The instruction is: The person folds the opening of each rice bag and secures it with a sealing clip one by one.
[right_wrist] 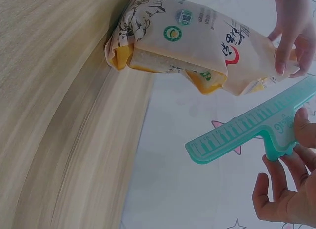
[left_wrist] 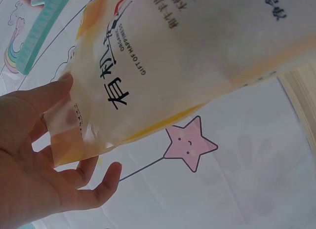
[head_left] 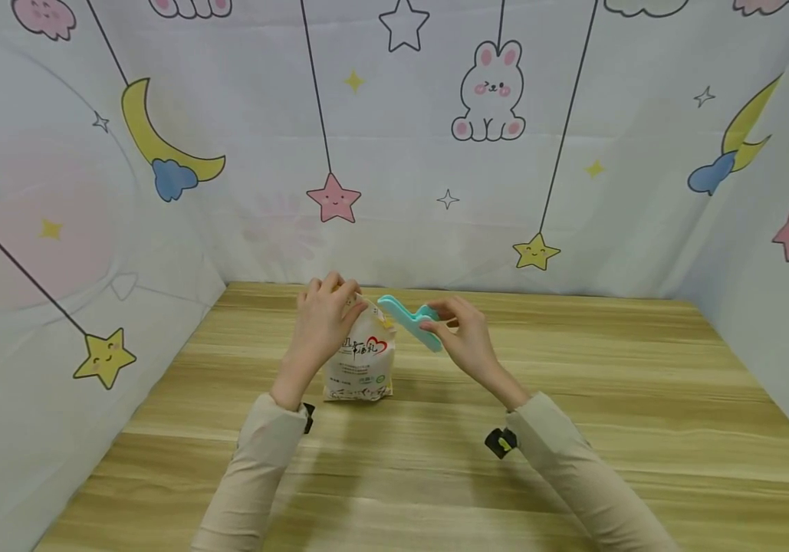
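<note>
A cream and orange food bag (head_left: 359, 360) with printed characters stands upright on the wooden table. My left hand (head_left: 325, 314) pinches its top edge between thumb and fingers, as the left wrist view also shows close up at the bag's folded corner (left_wrist: 69, 145). To the right of the bag, my right hand (head_left: 463, 330) holds a turquoise bag clip (head_left: 411, 318) by its grip tabs. The clip's long ridged bar (right_wrist: 237, 130) slants beside the bag's top. In the right wrist view, thumb and fingers pinch the tabs (right_wrist: 281, 147).
The wood-grain table (head_left: 573, 399) spreads out around the bag. Behind it hangs a white curtain (head_left: 394, 238) printed with stars, moons and a rabbit, and similar cloth closes both sides. Each wrist carries a small black camera mount (head_left: 501, 442).
</note>
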The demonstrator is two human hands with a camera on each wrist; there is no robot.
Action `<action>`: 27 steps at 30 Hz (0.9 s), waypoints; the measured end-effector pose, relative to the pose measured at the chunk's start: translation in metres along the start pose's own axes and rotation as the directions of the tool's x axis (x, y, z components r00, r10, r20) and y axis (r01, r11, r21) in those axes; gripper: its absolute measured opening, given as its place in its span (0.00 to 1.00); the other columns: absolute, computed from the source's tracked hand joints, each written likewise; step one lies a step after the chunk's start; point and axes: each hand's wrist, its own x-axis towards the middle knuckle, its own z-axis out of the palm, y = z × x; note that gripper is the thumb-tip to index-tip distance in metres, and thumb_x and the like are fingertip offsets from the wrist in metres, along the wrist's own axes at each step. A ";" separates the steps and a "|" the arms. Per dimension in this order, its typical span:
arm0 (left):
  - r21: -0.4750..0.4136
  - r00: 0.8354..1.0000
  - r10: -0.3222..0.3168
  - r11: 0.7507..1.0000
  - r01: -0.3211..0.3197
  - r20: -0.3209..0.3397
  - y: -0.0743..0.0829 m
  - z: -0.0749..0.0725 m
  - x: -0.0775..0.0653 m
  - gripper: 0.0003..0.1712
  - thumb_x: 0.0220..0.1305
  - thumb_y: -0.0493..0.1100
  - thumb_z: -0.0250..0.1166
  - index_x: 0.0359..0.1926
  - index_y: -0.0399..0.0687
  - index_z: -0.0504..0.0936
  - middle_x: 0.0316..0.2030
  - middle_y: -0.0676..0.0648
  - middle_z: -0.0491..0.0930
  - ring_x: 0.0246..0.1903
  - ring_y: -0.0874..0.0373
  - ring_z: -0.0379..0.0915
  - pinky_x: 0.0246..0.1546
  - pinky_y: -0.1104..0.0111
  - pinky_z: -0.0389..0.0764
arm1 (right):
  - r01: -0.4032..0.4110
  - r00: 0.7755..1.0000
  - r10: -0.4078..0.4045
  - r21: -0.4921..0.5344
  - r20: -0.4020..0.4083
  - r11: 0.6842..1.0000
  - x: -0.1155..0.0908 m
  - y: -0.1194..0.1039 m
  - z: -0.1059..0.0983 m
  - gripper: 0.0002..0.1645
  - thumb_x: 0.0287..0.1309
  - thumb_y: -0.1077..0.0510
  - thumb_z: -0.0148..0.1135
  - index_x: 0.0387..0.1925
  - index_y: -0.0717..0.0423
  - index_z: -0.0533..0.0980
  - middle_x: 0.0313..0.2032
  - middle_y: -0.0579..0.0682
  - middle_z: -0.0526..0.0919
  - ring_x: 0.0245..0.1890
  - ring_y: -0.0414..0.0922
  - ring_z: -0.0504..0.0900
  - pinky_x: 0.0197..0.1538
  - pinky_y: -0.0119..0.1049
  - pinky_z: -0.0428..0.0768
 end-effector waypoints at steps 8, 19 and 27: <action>0.006 1.000 0.004 1.000 -0.005 0.011 0.001 -0.002 0.000 0.08 0.58 0.46 0.59 0.36 0.48 0.77 0.34 0.46 0.71 0.31 0.49 0.63 0.35 0.56 0.64 | -0.013 1.000 0.013 0.028 -0.012 1.000 0.004 -0.003 0.003 0.16 0.47 0.58 0.65 0.39 0.61 0.77 0.35 0.55 0.80 0.35 0.49 0.80 0.36 0.42 0.78; 0.017 1.000 0.010 1.000 -0.010 0.008 0.000 -0.001 -0.002 0.08 0.59 0.47 0.58 0.36 0.49 0.77 0.33 0.47 0.70 0.31 0.49 0.63 0.34 0.58 0.62 | -0.005 1.000 0.006 0.029 -0.029 1.000 0.009 -0.007 0.009 0.14 0.46 0.59 0.65 0.37 0.60 0.76 0.34 0.55 0.80 0.34 0.48 0.79 0.35 0.40 0.77; 0.023 1.000 0.007 1.000 -0.007 0.013 0.000 0.000 -0.002 0.08 0.59 0.47 0.59 0.36 0.49 0.77 0.33 0.47 0.70 0.32 0.49 0.63 0.34 0.58 0.63 | -0.010 0.999 0.011 0.047 -0.036 0.999 0.010 -0.007 0.013 0.13 0.46 0.60 0.65 0.36 0.60 0.77 0.33 0.54 0.80 0.32 0.48 0.79 0.34 0.40 0.77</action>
